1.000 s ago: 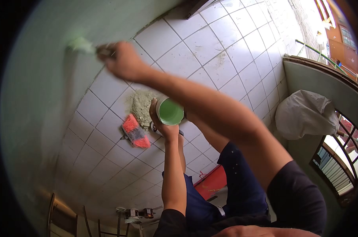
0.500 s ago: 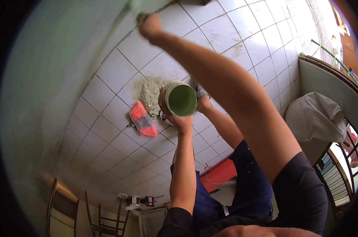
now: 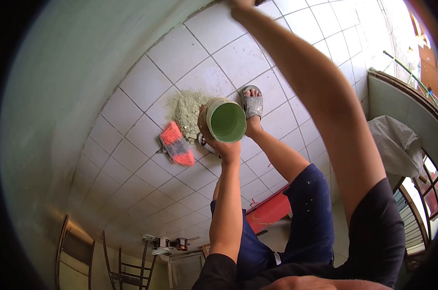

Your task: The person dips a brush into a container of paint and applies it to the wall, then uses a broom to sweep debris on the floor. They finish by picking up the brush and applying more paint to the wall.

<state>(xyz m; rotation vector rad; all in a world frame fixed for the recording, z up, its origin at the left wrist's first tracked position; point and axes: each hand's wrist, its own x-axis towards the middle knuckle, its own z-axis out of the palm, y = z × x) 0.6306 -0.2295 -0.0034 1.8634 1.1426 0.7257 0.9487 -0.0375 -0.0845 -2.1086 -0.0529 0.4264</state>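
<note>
Mid-frame, the left grip [image 3: 223,149] clasps the container [image 3: 226,122], green inside, along its left and lower sides; the right grip [image 3: 242,4], cropped at the top edge, I cannot tell.

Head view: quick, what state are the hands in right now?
Left hand: closed around the container with green inside.
Right hand: cut off by the top edge; grip cannot be told.
</note>
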